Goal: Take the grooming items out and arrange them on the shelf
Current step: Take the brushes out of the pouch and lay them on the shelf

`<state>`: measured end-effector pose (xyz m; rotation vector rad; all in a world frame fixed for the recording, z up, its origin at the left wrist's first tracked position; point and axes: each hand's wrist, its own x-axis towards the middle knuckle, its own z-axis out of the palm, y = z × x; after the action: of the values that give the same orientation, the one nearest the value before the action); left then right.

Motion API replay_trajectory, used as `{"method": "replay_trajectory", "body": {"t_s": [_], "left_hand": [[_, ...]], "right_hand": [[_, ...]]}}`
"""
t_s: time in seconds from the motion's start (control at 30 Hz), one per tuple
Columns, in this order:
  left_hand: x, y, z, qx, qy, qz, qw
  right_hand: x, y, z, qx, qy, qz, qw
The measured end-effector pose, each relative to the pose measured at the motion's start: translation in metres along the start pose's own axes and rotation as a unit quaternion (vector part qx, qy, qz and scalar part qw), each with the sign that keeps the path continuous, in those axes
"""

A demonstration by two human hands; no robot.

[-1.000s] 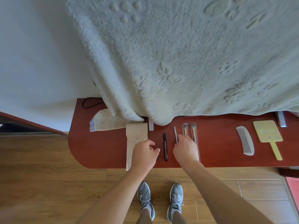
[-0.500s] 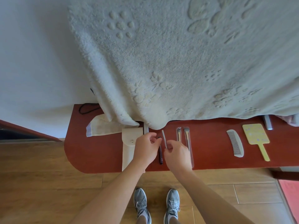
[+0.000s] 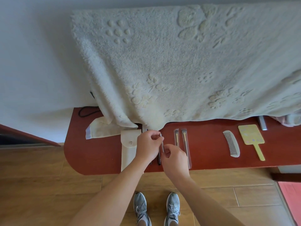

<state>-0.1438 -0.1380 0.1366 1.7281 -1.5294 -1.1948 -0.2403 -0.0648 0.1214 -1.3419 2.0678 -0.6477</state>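
Note:
A thin silver metal tool (image 3: pixel 161 143) is held just above the red-brown shelf (image 3: pixel 101 154). My right hand (image 3: pixel 175 159) pinches its near end and my left hand (image 3: pixel 149 145) pinches its far end. Under my hands lies a black pencil (image 3: pixel 159 159). A cream pouch (image 3: pixel 129 150) with a snap flap lies left of my left hand. Two brushes in clear sleeves (image 3: pixel 183 144) lie to the right. Farther right are a grey comb (image 3: pixel 231 145) and a yellow hand mirror (image 3: pixel 252 137).
A large cream towel (image 3: pixel 179 70) hangs over the back of the shelf and hides its rear part. A folded cream cloth (image 3: pixel 99 129) and a black cord (image 3: pixel 86 110) lie at the left. A silver object (image 3: pixel 262 122) sits at the far right. Wooden floor and my shoes are below.
My right hand lifted the silver tool off the shelf and brought it left. My left hand rose from beside the pouch and took hold of the tool's far end.

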Motion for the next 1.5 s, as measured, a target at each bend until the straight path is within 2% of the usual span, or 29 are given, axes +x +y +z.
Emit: {"method": "replay_trajectory", "body": {"t_s": [0.33,0.7,0.9,1.0,1.17,1.5], "left_hand": [[-0.010,-0.001,-0.001,-0.020,0.015,-0.011,1.000],[-0.022,0.001,0.001,-0.067,0.055,-0.033,0.996],[0.006,0.012,-0.029,-0.098,0.128,-0.039,0.986],[0.016,0.017,-0.040,-0.063,0.119,-0.002,0.991],[-0.004,-0.004,-0.028,-0.050,0.086,-0.005,0.995],[-0.018,-0.026,-0.020,0.003,0.059,0.003,0.998]], "right_hand": [[-0.010,-0.007,-0.005,0.002,-0.019,-0.003,1.000],[-0.014,-0.017,-0.012,-0.044,-0.015,-0.029,0.998],[-0.033,-0.007,-0.010,-0.056,-0.081,-0.002,0.995],[-0.031,-0.003,-0.013,-0.022,-0.043,-0.005,0.999],[-0.016,-0.010,-0.019,-0.012,0.003,-0.032,0.999],[-0.007,0.008,-0.014,-0.027,0.003,-0.018,0.999]]}}
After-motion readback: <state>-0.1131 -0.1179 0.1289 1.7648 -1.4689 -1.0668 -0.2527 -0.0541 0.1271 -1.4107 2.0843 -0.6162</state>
